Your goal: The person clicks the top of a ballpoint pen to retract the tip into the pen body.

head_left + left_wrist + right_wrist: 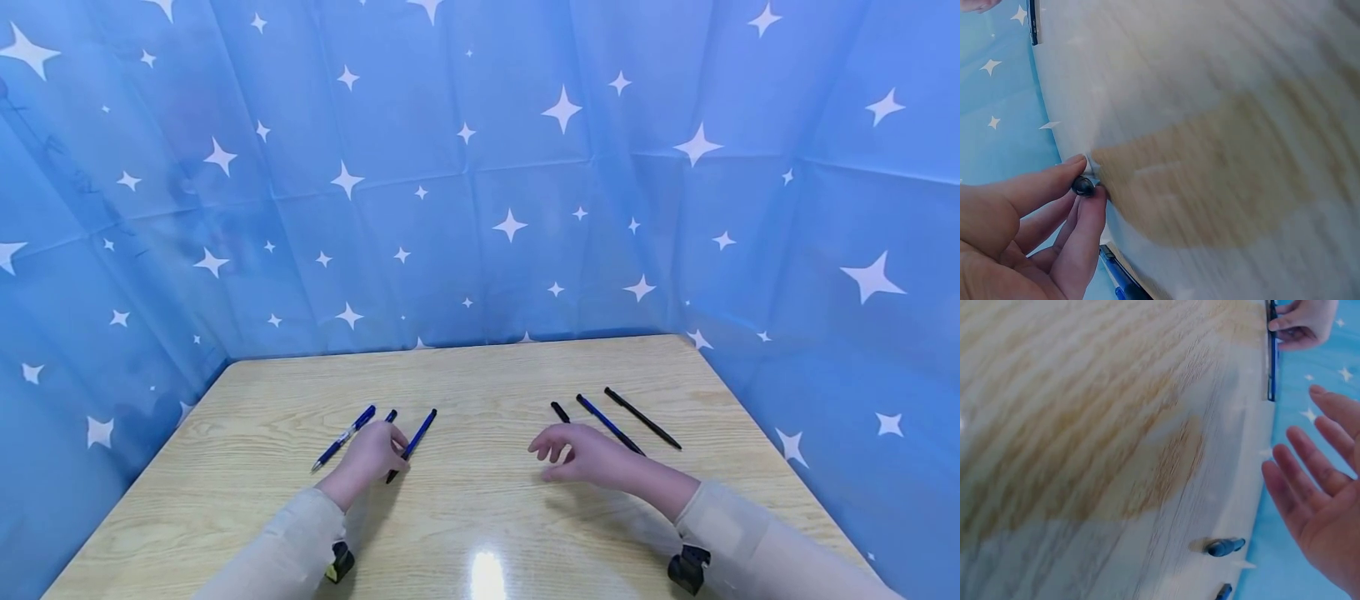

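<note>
My left hand [372, 457] pinches a slim blue pen with black ends [423, 433] between thumb and fingers, low over the left part of the table. In the left wrist view the dark end of this pen [1083, 185] points at the camera. Beside that hand lies a blue pen with a clear barrel [343, 437]; a further pen [392, 415] is mostly hidden behind the hand. My right hand [588, 454] hovers with loosely bent fingers and holds nothing. Just behind it lies a dark pen [559, 412], partly covered by the hand.
A blue pen [611, 425] and a black pen [642, 418] lie slanted on the right of the wooden table [480, 383]. A blue curtain with white stars [465, 208] hangs behind the table and along its sides.
</note>
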A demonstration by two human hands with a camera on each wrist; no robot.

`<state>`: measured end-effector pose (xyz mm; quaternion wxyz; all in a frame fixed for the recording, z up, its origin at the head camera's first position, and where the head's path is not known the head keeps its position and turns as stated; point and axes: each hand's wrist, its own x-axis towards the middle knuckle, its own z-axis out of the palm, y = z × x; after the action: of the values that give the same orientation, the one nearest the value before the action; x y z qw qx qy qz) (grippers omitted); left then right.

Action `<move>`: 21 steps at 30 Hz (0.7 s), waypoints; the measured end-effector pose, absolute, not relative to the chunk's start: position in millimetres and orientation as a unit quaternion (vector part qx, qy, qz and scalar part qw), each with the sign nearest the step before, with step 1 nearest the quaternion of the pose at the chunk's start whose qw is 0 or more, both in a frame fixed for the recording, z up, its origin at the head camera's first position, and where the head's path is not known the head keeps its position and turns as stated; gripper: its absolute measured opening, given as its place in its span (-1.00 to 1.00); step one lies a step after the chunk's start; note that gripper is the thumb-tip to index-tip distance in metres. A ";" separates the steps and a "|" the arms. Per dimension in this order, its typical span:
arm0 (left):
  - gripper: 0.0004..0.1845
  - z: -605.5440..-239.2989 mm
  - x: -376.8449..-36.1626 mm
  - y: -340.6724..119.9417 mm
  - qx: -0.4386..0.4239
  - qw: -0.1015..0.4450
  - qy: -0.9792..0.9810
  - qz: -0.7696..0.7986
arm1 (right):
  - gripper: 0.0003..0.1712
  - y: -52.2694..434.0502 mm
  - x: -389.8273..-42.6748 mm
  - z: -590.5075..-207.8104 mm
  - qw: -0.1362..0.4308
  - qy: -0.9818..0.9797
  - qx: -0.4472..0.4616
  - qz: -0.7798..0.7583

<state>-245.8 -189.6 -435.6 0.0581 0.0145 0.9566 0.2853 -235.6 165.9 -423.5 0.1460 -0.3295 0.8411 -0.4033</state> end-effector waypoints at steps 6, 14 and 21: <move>-0.66 -434.9 -243.1 -191.2 0.011 0.065 0.955 0.289 | -0.57 159.0 -238.2 -423.0 0.154 0.839 -0.329 -0.405; -0.63 -434.2 -237.5 -196.0 0.021 0.065 0.958 0.279 | -0.56 142.0 -246.9 -425.0 0.148 0.845 -0.327 -0.396; -0.60 -421.2 -235.7 -204.9 0.041 0.045 0.969 0.241 | -0.59 123.3 -258.0 -423.2 0.138 0.843 -0.333 -0.398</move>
<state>-235.7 -204.9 -421.2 0.0450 0.0413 0.9687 0.2407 -258.0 123.3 -423.2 0.1382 -0.3334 0.8432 -0.3984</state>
